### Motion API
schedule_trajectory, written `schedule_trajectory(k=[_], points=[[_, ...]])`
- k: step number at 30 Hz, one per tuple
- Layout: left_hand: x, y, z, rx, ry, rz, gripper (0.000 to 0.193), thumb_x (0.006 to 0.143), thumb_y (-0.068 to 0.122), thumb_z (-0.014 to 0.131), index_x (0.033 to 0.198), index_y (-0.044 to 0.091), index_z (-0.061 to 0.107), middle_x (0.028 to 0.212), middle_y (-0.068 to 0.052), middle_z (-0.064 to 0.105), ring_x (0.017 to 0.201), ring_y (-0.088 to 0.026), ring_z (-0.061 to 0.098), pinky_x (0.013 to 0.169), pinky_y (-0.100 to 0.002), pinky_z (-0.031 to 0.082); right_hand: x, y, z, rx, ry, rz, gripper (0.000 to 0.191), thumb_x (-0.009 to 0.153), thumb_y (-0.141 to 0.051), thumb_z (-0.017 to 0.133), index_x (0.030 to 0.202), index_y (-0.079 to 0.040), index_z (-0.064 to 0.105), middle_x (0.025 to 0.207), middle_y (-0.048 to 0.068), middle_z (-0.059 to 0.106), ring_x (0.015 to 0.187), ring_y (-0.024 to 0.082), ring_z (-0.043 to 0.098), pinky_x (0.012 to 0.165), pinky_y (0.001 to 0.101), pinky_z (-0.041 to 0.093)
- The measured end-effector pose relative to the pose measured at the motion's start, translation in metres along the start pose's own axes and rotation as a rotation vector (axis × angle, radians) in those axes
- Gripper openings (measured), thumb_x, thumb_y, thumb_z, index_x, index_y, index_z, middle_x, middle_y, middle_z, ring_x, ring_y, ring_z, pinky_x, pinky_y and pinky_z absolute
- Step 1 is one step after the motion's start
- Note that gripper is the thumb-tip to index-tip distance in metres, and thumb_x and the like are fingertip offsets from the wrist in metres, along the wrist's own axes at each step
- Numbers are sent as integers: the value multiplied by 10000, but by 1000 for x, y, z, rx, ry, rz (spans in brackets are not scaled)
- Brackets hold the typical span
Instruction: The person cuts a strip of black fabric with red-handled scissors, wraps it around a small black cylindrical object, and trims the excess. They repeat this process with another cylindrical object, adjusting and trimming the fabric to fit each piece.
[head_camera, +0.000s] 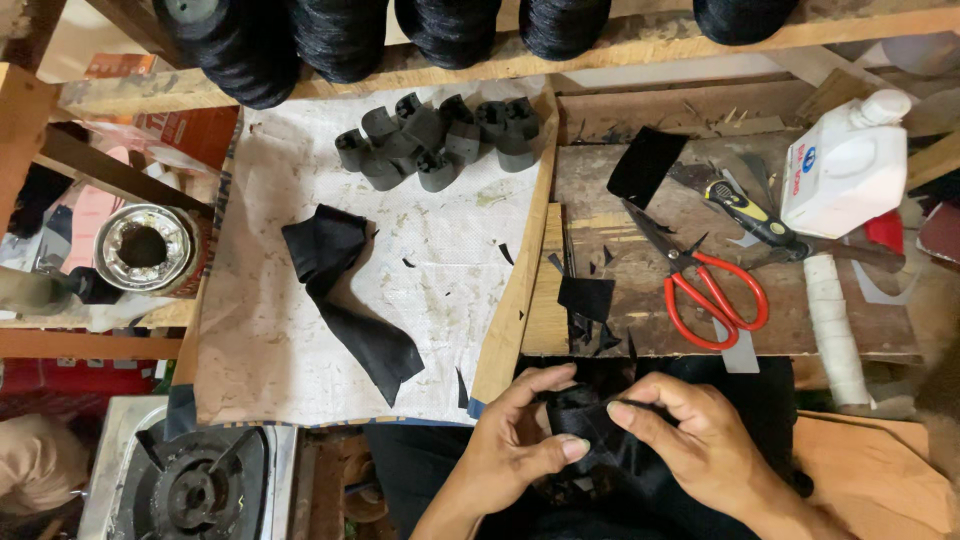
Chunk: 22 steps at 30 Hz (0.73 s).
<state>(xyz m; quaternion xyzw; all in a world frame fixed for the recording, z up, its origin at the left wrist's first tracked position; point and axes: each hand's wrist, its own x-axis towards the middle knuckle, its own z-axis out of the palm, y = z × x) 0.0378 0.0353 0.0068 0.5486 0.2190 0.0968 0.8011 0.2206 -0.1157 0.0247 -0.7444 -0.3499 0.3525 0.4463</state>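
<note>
- A small piece of black fabric (585, 420) sits low in the view, over the person's lap, just below the front edge of the wooden work board (740, 335).
- The left hand (520, 435) pinches the fabric from its left side, thumb and fingers closed on it.
- The right hand (690, 440) pinches the same piece from the right, forefinger and thumb pressed together on its top edge.
- On the board, red-handled scissors (700, 275) lie shut, blades pointing up and left, with a yellow-and-black utility knife (750, 215) just above them.
- A square black fabric scrap (586, 297) lies near the board's left edge, and a larger black piece (645, 165) lies tilted near its top.
- A white plastic bottle (845, 165) stands at the board's right, with a white roll (832, 330) below it.
- On the white sheet (270, 340) to the left lies a long folded black fabric strip (350, 295); a cluster of rolled black fabric pieces (435, 140) sits above it.
- Black thread spools (340, 35) line the wooden shelf at the top.
- A gas burner (195, 485) shows at lower left.
</note>
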Motion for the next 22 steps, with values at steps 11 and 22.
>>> schedule_trajectory(k=[11,22], points=[[2,-4,13,-111,91,3,673,859,31,771,1465,-2,482,1202,-56,674,1037,-101,635,891,-244,533,-6,-7,13,-72,117,-139,172,846,-192,743,908,-32,736,723,67,801,636,137,736,555,276,569],[1,-2,13,146,201,154,571,891,69,781,1404,-41,555,1208,-118,694,1095,-156,654,975,-290,528,2,27,-1,250,-134,-44,172,792,-115,849,870,-22,728,897,57,787,790,100,697,702,280,577]])
